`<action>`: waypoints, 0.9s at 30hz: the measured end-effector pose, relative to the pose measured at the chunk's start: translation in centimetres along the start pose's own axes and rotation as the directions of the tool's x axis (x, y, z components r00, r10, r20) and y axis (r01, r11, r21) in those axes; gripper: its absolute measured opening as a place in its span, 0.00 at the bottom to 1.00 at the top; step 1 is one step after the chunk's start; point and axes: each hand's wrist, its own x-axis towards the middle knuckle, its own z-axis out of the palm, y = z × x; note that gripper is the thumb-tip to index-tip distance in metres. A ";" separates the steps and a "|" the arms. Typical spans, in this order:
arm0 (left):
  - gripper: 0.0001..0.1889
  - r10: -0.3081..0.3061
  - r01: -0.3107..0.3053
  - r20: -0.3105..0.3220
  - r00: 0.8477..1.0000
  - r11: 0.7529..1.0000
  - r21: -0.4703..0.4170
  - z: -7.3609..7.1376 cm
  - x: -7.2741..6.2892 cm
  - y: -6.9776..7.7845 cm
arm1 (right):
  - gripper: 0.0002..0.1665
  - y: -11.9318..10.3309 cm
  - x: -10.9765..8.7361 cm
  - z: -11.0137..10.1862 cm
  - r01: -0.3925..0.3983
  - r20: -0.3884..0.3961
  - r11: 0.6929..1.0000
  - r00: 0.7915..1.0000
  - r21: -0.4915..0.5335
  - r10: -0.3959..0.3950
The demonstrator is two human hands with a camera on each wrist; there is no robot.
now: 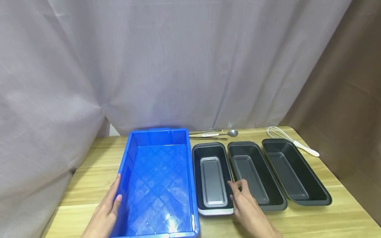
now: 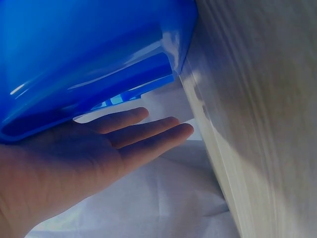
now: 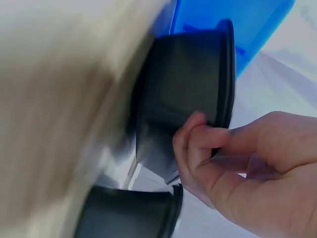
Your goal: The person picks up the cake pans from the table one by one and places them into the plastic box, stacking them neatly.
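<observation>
My left hand (image 1: pixel 104 211) lies along the left side of a blue plastic bin (image 1: pixel 162 178). In the left wrist view its straight fingers (image 2: pixel 148 141) reach past the bin's outer wall, and the thumb is hidden. My right hand (image 1: pixel 248 206) pinches the right rim of the nearest dark loaf pan (image 1: pixel 212 181), close to the front corner. The right wrist view shows its curled fingers (image 3: pixel 198 148) at that pan's edge (image 3: pixel 228 79). This pan stands right beside the bin, and its inside holds nothing.
Two more dark loaf pans, a middle one (image 1: pixel 251 177) and a right one (image 1: pixel 291 175), stand to the right. Behind them lie a white whisk (image 1: pixel 297 142), a spoon (image 1: pixel 232 133) and thin metal sticks (image 1: pixel 208 138). A grey curtain (image 1: pixel 184 66) hangs behind the wooden table (image 1: pixel 80 195).
</observation>
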 end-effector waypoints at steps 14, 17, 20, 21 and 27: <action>0.33 -0.034 0.034 0.018 0.999 0.999 -0.015 -0.7 -0.2 0.4 | 0.35 1.7 -1.8 2.2 -0.300 0.361 0.751 0.928 0.588 0.089; 0.33 -0.032 0.032 0.016 0.999 0.999 -0.015 -0.7 -0.2 0.3 | 0.40 1.4 -1.6 2.1 -0.468 0.482 0.405 0.873 0.785 0.075; 0.33 -0.030 0.030 0.018 0.999 0.999 -0.025 -0.7 -0.2 0.2 | 0.42 1.2 -1.6 2.7 -0.461 0.450 0.230 0.887 0.857 0.101; 0.33 -0.025 0.025 0.017 1.000 0.999 -0.026 -0.6 -0.2 0.2 | 0.41 1.1 -1.7 2.9 -0.437 0.420 0.226 0.899 0.871 0.124; 0.32 -0.003 0.003 0.006 1.000 1.000 -0.031 0.0 -0.1 0.2 | 0.37 1.1 -1.8 2.7 -0.425 0.382 0.266 0.902 0.865 0.199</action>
